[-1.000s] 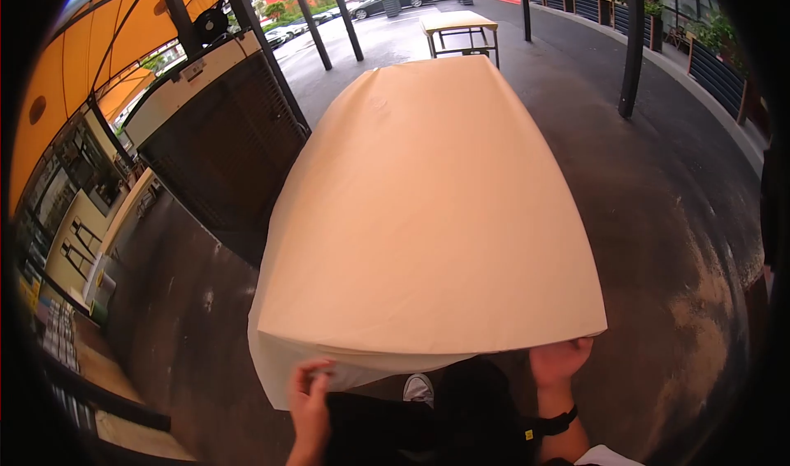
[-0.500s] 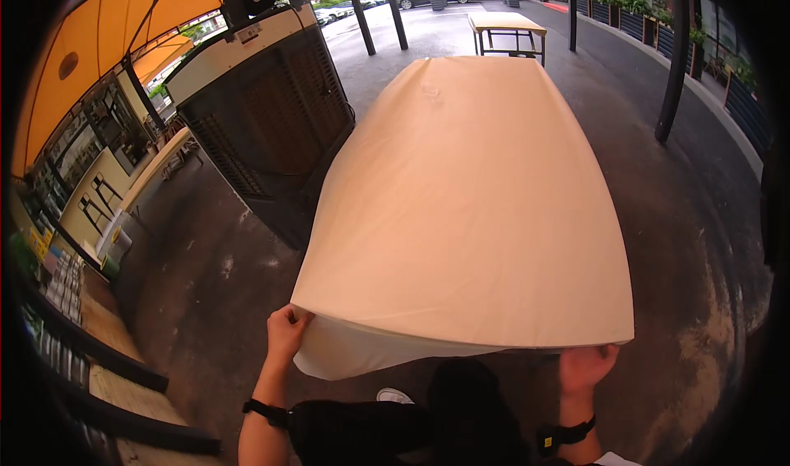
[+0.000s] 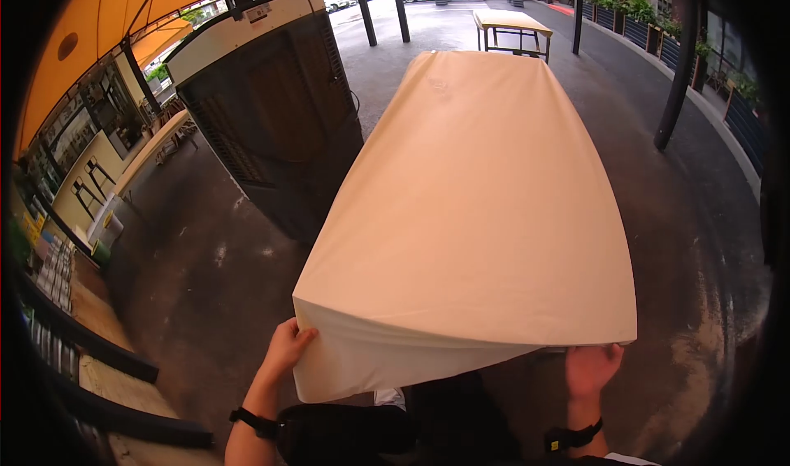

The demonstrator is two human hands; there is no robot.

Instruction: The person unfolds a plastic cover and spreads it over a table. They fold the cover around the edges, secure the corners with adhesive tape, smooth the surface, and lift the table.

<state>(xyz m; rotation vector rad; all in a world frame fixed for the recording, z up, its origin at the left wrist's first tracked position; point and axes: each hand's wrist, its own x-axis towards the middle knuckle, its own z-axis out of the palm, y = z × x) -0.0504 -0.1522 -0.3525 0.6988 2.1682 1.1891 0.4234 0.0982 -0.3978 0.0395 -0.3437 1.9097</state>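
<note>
A cream tablecloth [image 3: 477, 219] covers a long table in front of me, fairly smooth on top with small creases at the far end. At the near left corner, my left hand [image 3: 285, 351] pinches the cloth's side, thumb on the outside. A loose flap [image 3: 362, 355] of the cloth hangs below the near edge, deepest at the left and tapering to the right. Below the near right corner, my right hand [image 3: 592, 371] is palm up, its fingers curled onto the cloth's edge. Its fingertips are partly hidden beneath the edge.
A large dark air cooler [image 3: 271, 112] stands close to the table's left side. Beyond the far end is another covered table [image 3: 512, 22]. Black posts [image 3: 679, 71] and planters [image 3: 638, 13] line the right. Curved black bars [image 3: 123, 412] lie at lower left.
My left hand has moved down slightly from the table corner, and the cloth's near flap hangs lower and wider there. My right hand stays at the right corner, shifted slightly.
</note>
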